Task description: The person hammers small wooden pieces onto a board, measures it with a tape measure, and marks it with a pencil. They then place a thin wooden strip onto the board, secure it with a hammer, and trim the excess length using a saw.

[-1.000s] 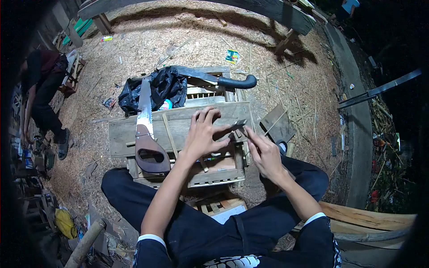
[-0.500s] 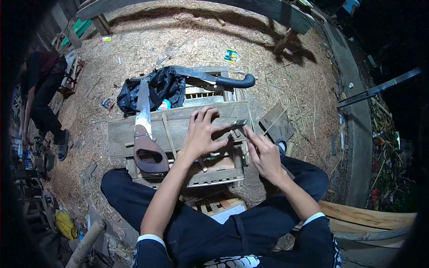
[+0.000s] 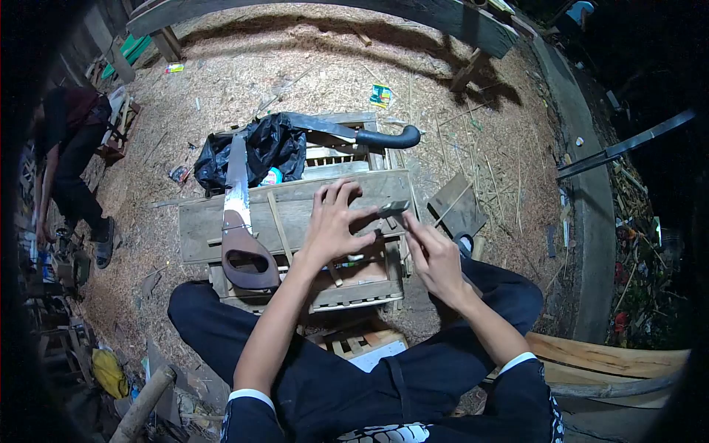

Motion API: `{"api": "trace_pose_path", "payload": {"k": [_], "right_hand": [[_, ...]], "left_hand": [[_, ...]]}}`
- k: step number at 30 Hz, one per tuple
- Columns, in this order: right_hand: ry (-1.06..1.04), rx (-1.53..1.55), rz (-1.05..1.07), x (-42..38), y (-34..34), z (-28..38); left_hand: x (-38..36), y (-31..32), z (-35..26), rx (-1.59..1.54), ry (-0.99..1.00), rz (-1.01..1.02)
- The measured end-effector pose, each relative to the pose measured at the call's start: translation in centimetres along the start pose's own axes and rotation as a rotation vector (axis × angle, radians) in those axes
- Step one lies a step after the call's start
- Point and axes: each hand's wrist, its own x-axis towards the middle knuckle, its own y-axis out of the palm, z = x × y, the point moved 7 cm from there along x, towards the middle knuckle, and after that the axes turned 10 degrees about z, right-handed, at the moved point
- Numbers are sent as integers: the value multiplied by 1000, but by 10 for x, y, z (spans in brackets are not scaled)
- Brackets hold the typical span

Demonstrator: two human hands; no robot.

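Note:
My right hand is wrapped round the handle of a hammer. The hammer's metal head is close to the fingertips of my left hand. That left hand lies over a wooden plank on top of a slatted wooden crate, thumb and fingers apart and bent; anything under its fingertips is hidden. A thin wooden strip lies across the plank. Left of it, a handsaw rests with its brown handle towards me.
Behind the plank lie a black plastic bag and a blade with a curved black handle. A person bends down at the left. Wood shavings cover the ground, and a heavy beam crosses the far side.
The hammer head has tilted slightly and shifted a little in my right hand. My left hand has stayed almost where it was.

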Motion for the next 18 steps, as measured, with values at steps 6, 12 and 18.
{"api": "trace_pose_path", "payload": {"k": [6, 12, 18], "right_hand": [[19, -55, 32, 4, -5, -3], [-34, -62, 34, 2, -2, -4], [28, -15, 0, 4, -8, -3]], "left_hand": [[0, -1, 0, 14, 8, -27], [1, 0, 0, -31, -7, 7], [1, 0, 0, 0, 9, -20]]}}
